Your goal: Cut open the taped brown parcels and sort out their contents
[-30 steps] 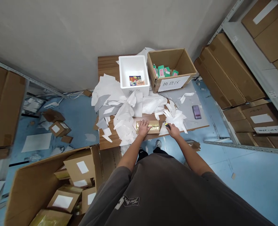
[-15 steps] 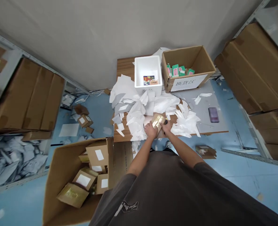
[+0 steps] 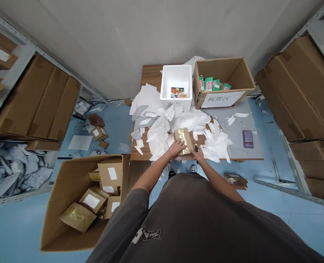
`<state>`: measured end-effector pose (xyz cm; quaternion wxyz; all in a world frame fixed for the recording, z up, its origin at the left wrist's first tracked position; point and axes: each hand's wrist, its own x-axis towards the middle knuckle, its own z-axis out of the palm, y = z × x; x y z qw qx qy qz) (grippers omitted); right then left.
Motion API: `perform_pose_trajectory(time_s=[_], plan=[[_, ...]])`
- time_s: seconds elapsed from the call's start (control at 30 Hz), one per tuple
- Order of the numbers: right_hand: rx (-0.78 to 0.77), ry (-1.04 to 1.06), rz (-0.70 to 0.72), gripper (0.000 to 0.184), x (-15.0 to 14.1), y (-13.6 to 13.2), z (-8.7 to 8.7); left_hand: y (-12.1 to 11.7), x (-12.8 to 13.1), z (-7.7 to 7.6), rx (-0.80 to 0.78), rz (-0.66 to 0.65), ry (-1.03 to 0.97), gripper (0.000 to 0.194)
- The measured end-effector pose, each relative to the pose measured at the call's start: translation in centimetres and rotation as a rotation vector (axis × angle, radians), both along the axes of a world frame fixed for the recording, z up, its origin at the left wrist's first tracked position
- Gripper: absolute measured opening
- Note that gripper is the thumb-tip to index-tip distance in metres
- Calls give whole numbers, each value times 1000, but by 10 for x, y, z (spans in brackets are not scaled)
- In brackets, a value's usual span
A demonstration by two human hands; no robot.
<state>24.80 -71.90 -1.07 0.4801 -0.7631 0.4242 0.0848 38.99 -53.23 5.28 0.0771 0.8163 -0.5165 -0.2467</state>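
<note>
A small cardboard parcel, closed over its top with shiny yellowish tape, lies tilted a little at the near edge of the worktop. The left hand rests on its left near side, rather open, with fingers reaching across the taped face; whether the thumb grips underneath, I cannot tell. The right hand is closed around a black-and-yellow cutter, just beside the near right corner of the parcel; whether a blade is out is too small to see.

I judge the parcel to be light and fairly stiff, but its walls could give under strong pressure. The tape is probably more slippery than the bare cardboard, so the better hold is on the two long sides, away from the cutter. How fragile the content is, one cannot know.

Around the parcel are torn white paper scraps. Behind stand a white foam box and, at its right, a labelled carton holding green-and-pink packets. Left of the person, a big open carton contains more taped parcels.
</note>
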Motion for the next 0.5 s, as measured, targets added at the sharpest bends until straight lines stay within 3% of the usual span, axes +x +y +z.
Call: perform_pose_trajectory(time_s=[0.1,0.23,0.3,0.4,0.5], plan=[[22,51,-77,57,-15,9,-6,-11,4,-1,-37,48,-4,45],[-14,19,-49,63,13,3,0,-8,-8,0,19,101,-42,39],[-51,-31,19,67,34,-1,8,-3,-20,-1,15,149,-60,49],[-93,-104,140,61,57,-4,22,1,-41,-6,40,282,-77,79],[-102,-147,236,52,58,-10,35,-2,-53,-11,97,385,-79,101]])
